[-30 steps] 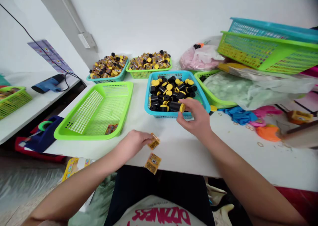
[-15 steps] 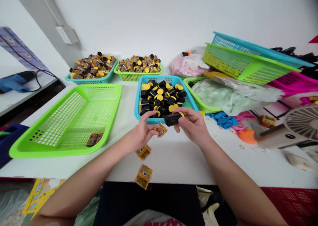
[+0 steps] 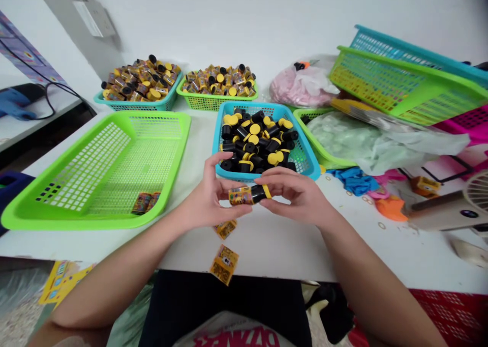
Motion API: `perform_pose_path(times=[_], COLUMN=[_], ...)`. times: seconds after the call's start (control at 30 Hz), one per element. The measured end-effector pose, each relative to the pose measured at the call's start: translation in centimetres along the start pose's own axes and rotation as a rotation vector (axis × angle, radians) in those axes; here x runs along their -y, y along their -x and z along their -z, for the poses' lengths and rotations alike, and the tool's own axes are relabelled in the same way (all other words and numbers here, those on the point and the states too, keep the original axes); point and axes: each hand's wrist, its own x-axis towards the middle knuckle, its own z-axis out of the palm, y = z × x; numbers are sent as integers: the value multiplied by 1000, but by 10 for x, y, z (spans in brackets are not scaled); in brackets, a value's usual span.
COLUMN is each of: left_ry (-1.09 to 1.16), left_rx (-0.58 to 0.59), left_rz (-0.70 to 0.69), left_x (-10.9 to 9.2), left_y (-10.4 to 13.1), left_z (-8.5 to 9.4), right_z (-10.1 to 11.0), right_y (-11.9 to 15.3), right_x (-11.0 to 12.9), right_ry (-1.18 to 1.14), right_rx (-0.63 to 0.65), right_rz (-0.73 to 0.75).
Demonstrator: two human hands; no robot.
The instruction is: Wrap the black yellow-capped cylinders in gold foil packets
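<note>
Both hands are meeting over the white table (image 3: 290, 245), just in front of the blue basket (image 3: 309, 160). The right hand (image 3: 301, 197) is gripping the black end of a small black canister with a yellow cap (image 3: 260, 193), lying on its side between the two hands. The left hand (image 3: 208, 199) is closing its thumb and fingers on a yellow printed sleeve (image 3: 239, 195) that is sitting around the canister's other end. The print on the sleeve is too small to read.

The blue basket is holding a heap of matching black canisters (image 3: 253, 143) with yellow caps. Just below the left hand, two loose yellow sleeves are lying on the table, one (image 3: 225, 229) near the wrist and one (image 3: 224, 263) overhanging the table's near edge. To the left, a large green basket (image 3: 95, 194) is holding one wrapped piece (image 3: 146, 202) near its front corner. At the back, a teal basket (image 3: 134, 103) and a small green basket (image 3: 217, 103) are sitting side by side, both piled with sleeved canisters.

On the right, tilted green and blue baskets (image 3: 404, 82) are lying stacked over plastic bags (image 3: 366, 138), with blue and pink scraps (image 3: 354, 179) on the table below them. Pink lettering on the person's shirt (image 3: 244, 337) is showing upside down at the bottom edge, cut off and unreadable.
</note>
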Motion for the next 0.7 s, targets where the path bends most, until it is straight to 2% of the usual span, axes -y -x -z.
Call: perform_pose_path(times=[0.1,0.17,0.23,0.3,0.37,0.47,0.57,0.7], left_ry=[-84,-240,-423,-553,-556,-324,-45,187], left_rx=[13,-20,-61,-113,-185,-295,-347,-354], left_rz=[-5,-65,-156,-199,-167,-68,39,109], left_x=[4,10,19,26,28,22,12,7], left_y=[0,1,2,3,4,4,0,-3], left_z=[0,2,4,5,2,-5,-13,-18], right_z=[-7,-13,-19,-22,-23,-25,-34,-49], right_y=[0,-1,-1,0,2,4,4,4], right_x=[-1,-3,-4,-4,-2,2,0,-9], right_ry=[-60,-57,13,192,414,613,709,824], right_rx=[30,-7,-62,-120,-214,-320,-242,-191], right_rz=[-67,-148,-245,-281,-182,134,346,400])
